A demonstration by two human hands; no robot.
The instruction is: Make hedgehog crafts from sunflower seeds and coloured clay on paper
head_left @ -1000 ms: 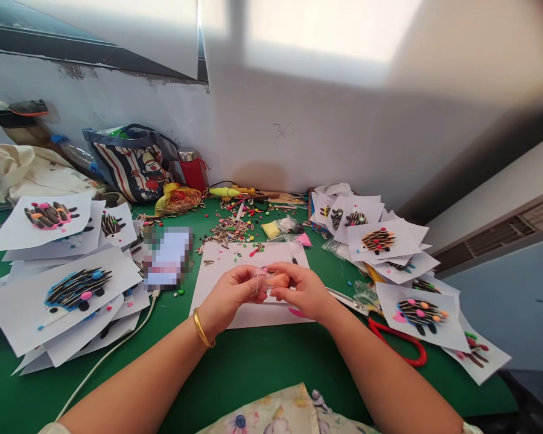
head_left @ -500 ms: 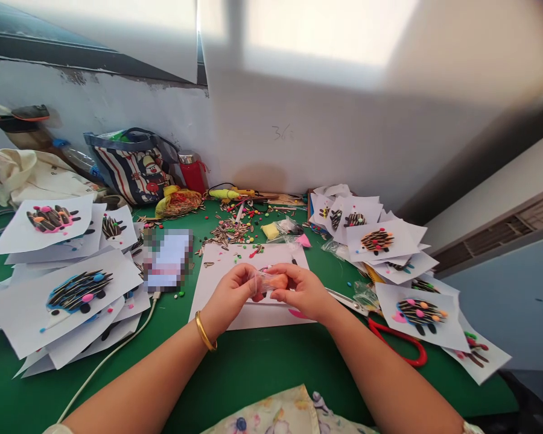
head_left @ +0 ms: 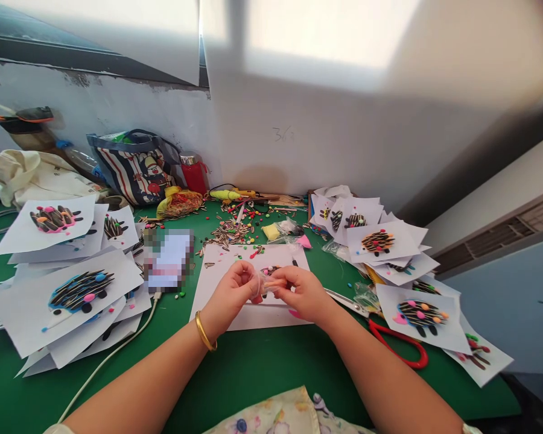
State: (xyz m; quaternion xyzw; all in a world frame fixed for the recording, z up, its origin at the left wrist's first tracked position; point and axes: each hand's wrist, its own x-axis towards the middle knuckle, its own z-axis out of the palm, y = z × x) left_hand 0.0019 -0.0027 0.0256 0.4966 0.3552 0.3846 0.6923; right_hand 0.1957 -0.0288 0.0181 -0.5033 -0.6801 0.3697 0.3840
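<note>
Over the white sheets of paper (head_left: 210,301), my left hand (head_left: 238,290) pinches one end of a small clear plastic bag (head_left: 262,282). Facing it, my right hand (head_left: 304,295) has its fingers closed on the orange clay (head_left: 277,283) at the bag's other end. How much of the clay is still inside the bag I cannot tell. Beneath my hands lies a partly hidden picture (head_left: 269,270) with dark seeds and pink bits. A piece of pink clay (head_left: 295,314) shows on the paper by my right wrist.
Cards with seed hedgehogs are piled at left (head_left: 81,295) and right (head_left: 382,241). Red-handled scissors (head_left: 416,360) lie beside my right forearm. A phone (head_left: 168,259) on a cable, loose sunflower seeds (head_left: 228,234), bagged yellow clay (head_left: 270,231) and a red bottle (head_left: 193,175) are farther back.
My right fingers have shifted slightly over the orange clay, and less of it shows as a thinner strip. The left hand keeps its pinch on the bag.
</note>
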